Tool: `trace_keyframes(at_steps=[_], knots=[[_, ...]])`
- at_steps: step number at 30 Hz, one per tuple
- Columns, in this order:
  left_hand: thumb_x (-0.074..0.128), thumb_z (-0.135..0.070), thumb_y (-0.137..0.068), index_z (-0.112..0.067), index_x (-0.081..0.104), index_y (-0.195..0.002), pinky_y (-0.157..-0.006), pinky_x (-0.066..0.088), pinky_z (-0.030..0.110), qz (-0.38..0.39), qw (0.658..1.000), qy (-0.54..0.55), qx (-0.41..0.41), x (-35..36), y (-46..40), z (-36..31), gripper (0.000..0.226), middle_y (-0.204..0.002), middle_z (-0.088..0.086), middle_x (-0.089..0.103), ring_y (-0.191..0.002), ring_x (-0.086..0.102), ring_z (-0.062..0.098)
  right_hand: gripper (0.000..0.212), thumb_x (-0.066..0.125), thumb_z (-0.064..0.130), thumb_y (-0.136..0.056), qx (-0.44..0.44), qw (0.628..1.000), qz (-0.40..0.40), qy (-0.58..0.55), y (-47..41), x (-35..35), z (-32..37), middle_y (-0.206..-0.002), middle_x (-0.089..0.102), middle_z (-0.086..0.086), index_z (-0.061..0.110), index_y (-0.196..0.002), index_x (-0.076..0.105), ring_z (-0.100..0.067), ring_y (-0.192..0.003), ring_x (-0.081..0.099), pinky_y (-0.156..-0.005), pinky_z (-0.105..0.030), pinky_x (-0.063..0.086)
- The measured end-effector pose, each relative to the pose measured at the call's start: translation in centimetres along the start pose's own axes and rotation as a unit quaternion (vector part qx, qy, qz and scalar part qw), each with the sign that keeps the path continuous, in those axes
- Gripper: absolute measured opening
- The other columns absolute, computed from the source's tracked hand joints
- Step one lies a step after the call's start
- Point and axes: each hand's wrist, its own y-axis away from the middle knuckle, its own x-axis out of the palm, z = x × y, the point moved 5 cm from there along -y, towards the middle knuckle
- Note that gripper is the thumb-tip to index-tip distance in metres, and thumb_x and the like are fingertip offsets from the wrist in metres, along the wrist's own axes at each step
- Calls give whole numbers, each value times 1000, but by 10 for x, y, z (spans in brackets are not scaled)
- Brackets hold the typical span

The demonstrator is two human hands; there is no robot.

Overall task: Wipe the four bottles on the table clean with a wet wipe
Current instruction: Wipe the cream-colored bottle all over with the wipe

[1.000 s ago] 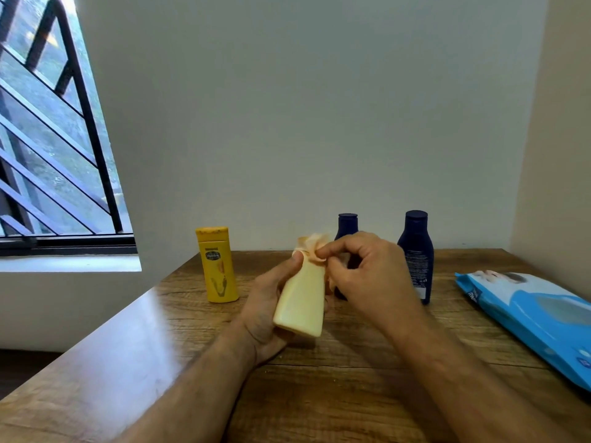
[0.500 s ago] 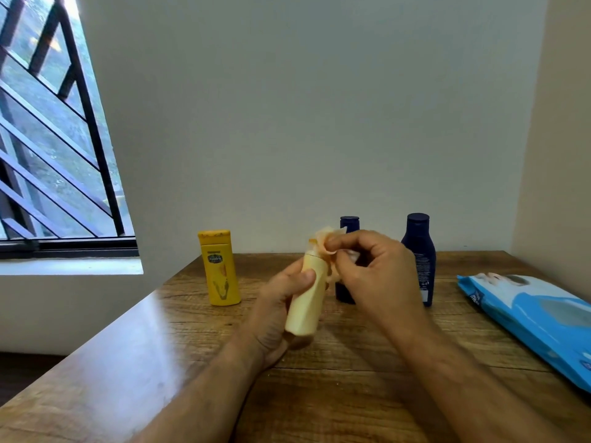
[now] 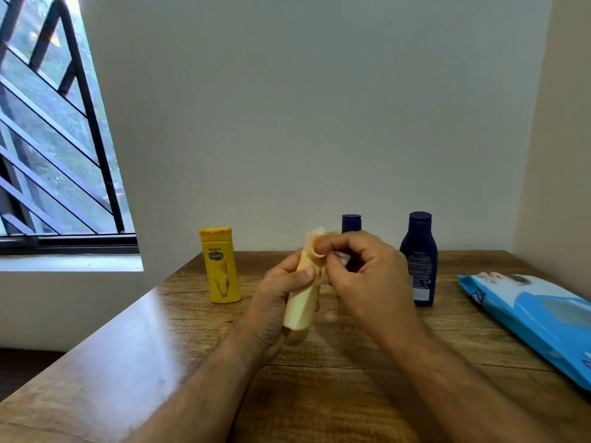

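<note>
My left hand (image 3: 275, 302) grips a pale cream bottle (image 3: 300, 305) above the middle of the wooden table (image 3: 319, 378), tilted slightly with its top away from me. My right hand (image 3: 367, 276) pinches a crumpled, stained wet wipe (image 3: 316, 244) against the bottle's cap end. A yellow bottle (image 3: 220, 266) stands upright to the left. Two dark blue bottles stand at the back: one (image 3: 351, 222) mostly hidden behind my right hand, the other (image 3: 419, 260) in full view to the right.
A blue pack of wet wipes (image 3: 537, 318) lies flat along the table's right edge. A wall runs close behind the bottles and another on the right. A barred window (image 3: 54, 139) is at the left, past the table's left edge.
The cream bottle has turned in my left hand, showing a narrower side. My right hand and the wipe have shifted around the cap end.
</note>
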Motion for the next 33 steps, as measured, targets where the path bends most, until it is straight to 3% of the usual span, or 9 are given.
trace_keyframes(at_steps=[3,7,11,15,19,23,27,30,33], knots=[[60,-26,-83,-16,71,-119,-66,45,33,-10,1000,12,-4,-1,-1,1,39,-98,10,71,-77,61,20,19,69,9,-86,-18,1000,-14,17,-1,2,1,-96,67,16,28,-90,71,2,-92,64,-75,-10,53],[65,-28,-78,-15,78,-105,-70,53,38,-38,996,68,-37,-6,-1,4,32,-96,16,70,-74,65,25,16,66,9,-89,82,996,-23,-22,-3,-2,-23,-92,70,11,23,-90,71,-3,-78,67,-63,-16,54],[64,-25,-81,-3,73,-106,-79,58,54,-84,988,111,-62,-6,3,5,34,-99,24,74,-81,72,33,16,68,12,-88,52,999,-1,9,-3,-3,-18,-100,66,15,27,-91,71,-4,-91,66,-70,-23,60],[48,-19,-97,-4,75,-87,-57,60,34,-130,982,122,-54,-10,-3,2,33,-79,16,73,-67,72,23,25,71,9,-83,-4,986,154,56,2,12,-1,-92,65,18,33,-78,74,-2,-87,62,-70,-19,57],[39,-21,-104,-2,64,-90,-47,54,26,-163,976,128,-69,-17,-6,2,34,-63,11,68,-54,67,18,22,71,9,-80,-5,971,229,73,8,19,3,-89,69,15,30,-77,76,-5,-77,64,-67,-21,57],[46,-20,-99,1,64,-107,-62,58,38,-137,976,126,-108,-11,-4,7,29,-78,15,72,-67,70,23,18,71,15,-87,34,992,112,52,-1,9,-4,-100,65,15,32,-87,74,2,-91,61,-76,-12,54],[61,-24,-90,1,64,-113,-59,56,36,-127,978,100,-131,-5,0,9,34,-79,15,72,-65,67,25,15,68,20,-90,43,996,30,76,-7,-3,-9,-104,65,15,29,-99,74,4,-95,59,-81,-11,49],[59,-21,-89,1,62,-119,-62,62,37,-161,972,146,-88,-12,-4,3,37,-91,17,75,-73,73,24,19,70,14,-88,30,993,102,45,-1,8,-4,-102,66,17,31,-96,75,3,-92,62,-78,-10,51],[48,-7,-101,-14,54,-130,-61,62,38,-218,956,188,-48,-27,-9,2,30,-106,19,69,-74,73,24,22,71,8,-85,8,984,178,30,5,20,1,-96,68,17,28,-90,77,3,-87,64,-74,-11,53]])
